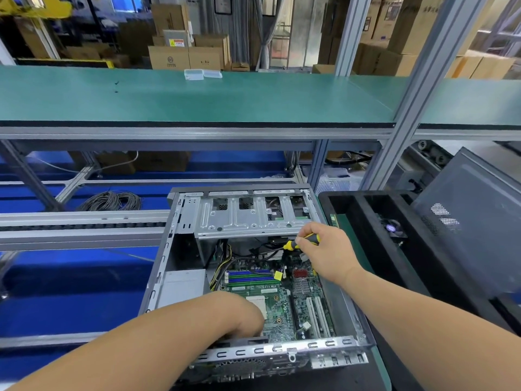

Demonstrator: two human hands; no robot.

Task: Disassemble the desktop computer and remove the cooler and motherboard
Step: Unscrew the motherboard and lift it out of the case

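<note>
An open desktop computer case [169, 244] lies on its side in front of me. Its green motherboard [279, 306] shows inside, with blue and green memory slots, white expansion slots and a bare CPU socket. My right hand [324, 246] grips a yellow-and-black screwdriver [293, 244], whose tip points down-left toward the board's far edge among black cables. My left hand [239, 314] reaches down inside the case near the socket; its fingers are hidden behind the rear metal rim. A fan cooler [393, 228] lies in the black tray to the right.
A silver drive cage [248, 218] spans the far end of the case. A black foam tray [363, 221] stands to the right, with a dark side panel [473, 218] leaning beyond it. A green shelf [197, 100] with clear plastic boxes [201, 74] runs overhead. A cable coil [112, 200] lies left.
</note>
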